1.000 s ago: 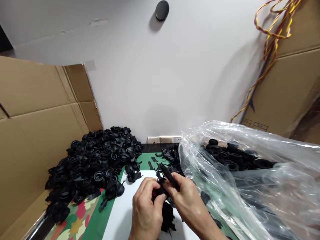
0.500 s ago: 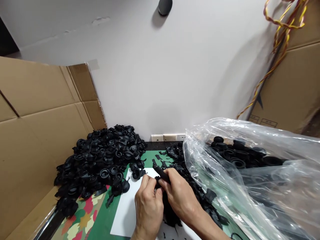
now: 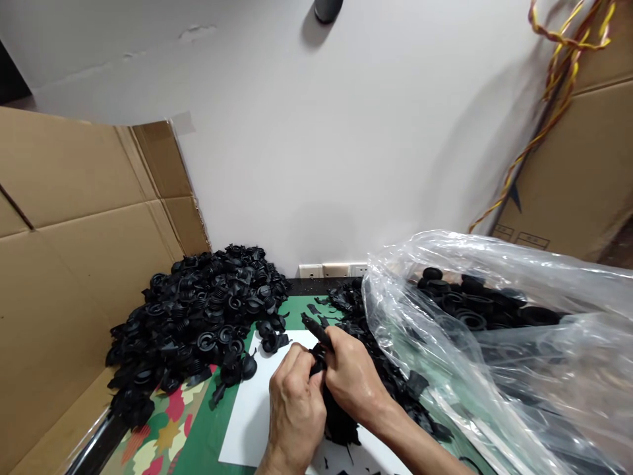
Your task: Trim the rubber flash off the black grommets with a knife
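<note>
Black piece (image 3: 318, 358) is pinched by the left hand (image 3: 297, 406), a dark tool (image 3: 317, 330) is gripped in the right hand (image 3: 353, 375), everything held above white paper (image 3: 250, 402)!

2 hands in view, both bare. Left hand (image 3: 298, 404): broad back, rounded knuckles, creases over the finger joints, faint ridges running along the back; visible down to about the wrist, then cropped by the bottom edge. Right hand (image 3: 353, 375): smoother-looking back, soft light sheen, stubby outline from this angle, some fingers hidden. Right forearm (image 3: 410, 435): bare too, even outline, slimmer near the wrist, cropped at the bottom edge. Nail detail too small to read.
</note>
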The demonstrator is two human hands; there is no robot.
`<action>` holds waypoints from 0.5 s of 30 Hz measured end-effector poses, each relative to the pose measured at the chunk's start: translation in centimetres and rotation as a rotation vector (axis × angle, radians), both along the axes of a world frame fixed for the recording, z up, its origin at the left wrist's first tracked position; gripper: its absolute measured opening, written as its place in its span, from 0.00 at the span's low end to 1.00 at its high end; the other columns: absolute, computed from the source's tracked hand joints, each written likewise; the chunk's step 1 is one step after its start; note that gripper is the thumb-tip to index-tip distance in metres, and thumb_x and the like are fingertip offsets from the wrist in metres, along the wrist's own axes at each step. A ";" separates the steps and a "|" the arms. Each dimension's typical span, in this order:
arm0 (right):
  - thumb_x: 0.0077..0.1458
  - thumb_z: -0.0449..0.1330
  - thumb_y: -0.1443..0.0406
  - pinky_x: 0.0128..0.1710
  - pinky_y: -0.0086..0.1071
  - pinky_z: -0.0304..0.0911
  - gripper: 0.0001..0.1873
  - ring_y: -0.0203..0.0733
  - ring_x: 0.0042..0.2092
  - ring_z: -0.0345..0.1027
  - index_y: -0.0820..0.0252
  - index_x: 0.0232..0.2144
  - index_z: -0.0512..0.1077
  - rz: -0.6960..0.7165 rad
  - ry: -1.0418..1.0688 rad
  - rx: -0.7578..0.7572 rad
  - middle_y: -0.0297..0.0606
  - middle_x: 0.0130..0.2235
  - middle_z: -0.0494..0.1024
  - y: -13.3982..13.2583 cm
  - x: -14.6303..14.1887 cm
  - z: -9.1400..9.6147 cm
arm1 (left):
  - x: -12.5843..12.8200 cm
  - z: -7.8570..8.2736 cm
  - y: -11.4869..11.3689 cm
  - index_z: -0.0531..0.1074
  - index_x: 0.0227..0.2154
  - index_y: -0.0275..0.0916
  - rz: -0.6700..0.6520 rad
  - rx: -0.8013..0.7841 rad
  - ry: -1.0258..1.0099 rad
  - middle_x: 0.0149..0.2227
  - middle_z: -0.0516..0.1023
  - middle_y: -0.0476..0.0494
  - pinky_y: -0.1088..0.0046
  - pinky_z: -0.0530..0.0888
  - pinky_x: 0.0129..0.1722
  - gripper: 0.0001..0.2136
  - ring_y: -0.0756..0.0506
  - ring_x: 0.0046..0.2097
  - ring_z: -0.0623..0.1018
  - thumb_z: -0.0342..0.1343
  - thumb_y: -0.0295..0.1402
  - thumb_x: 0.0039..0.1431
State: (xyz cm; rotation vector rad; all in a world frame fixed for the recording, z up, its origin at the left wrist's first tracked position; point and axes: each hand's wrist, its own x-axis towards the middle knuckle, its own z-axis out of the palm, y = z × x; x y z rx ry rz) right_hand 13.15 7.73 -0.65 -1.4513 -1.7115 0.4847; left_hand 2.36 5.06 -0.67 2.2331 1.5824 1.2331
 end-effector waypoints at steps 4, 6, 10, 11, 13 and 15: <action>0.43 0.46 0.77 0.24 0.28 0.50 0.12 0.38 0.24 0.59 0.55 0.20 0.57 0.009 0.027 -0.012 0.33 0.22 0.68 0.2 -0.5 -0.4 | -0.4 0.7 0.0 0.61 0.21 0.42 -0.030 -0.010 0.023 0.25 0.68 0.47 0.72 0.66 0.27 0.12 0.45 0.28 0.70 0.44 0.18 0.49; 0.44 0.46 0.77 0.24 0.28 0.51 0.11 0.38 0.24 0.59 0.55 0.20 0.57 0.002 0.035 -0.008 0.33 0.22 0.68 0.1 -0.8 -0.4 | -0.6 1.0 0.0 0.61 0.20 0.42 -0.049 -0.019 0.012 0.25 0.68 0.48 0.72 0.66 0.27 0.11 0.46 0.28 0.71 0.44 0.18 0.49; 0.44 0.48 0.75 0.25 0.28 0.51 0.11 0.38 0.25 0.60 0.55 0.19 0.57 -0.028 0.059 -0.021 0.33 0.22 0.67 1.0 -0.7 -0.3 | -0.9 1.0 -0.4 0.62 0.20 0.42 -0.082 -0.033 -0.044 0.24 0.67 0.49 0.73 0.65 0.26 0.11 0.47 0.27 0.70 0.46 0.19 0.49; 0.45 0.48 0.75 0.25 0.29 0.52 0.10 0.39 0.25 0.60 0.55 0.19 0.57 -0.053 0.070 -0.032 0.33 0.22 0.67 1.5 -0.3 -0.2 | -1.0 0.9 -0.7 0.62 0.20 0.41 -0.119 -0.042 -0.062 0.24 0.67 0.49 0.74 0.65 0.26 0.10 0.47 0.27 0.70 0.47 0.19 0.49; 0.49 0.48 0.72 0.26 0.30 0.52 0.09 0.41 0.26 0.61 0.55 0.20 0.58 -0.141 0.099 -0.061 0.35 0.23 0.68 2.8 1.1 -0.1 | -1.0 0.6 -1.2 0.65 0.21 0.41 -0.232 -0.078 -0.115 0.26 0.69 0.48 0.74 0.66 0.28 0.09 0.47 0.29 0.71 0.49 0.18 0.47; 0.50 0.47 0.70 0.27 0.32 0.52 0.09 0.43 0.27 0.62 0.54 0.21 0.58 -0.215 0.119 -0.088 0.36 0.23 0.68 4.0 2.7 0.2 | -1.2 0.4 -1.4 0.67 0.22 0.40 -0.286 -0.135 -0.219 0.28 0.70 0.48 0.74 0.67 0.30 0.09 0.47 0.31 0.71 0.51 0.19 0.47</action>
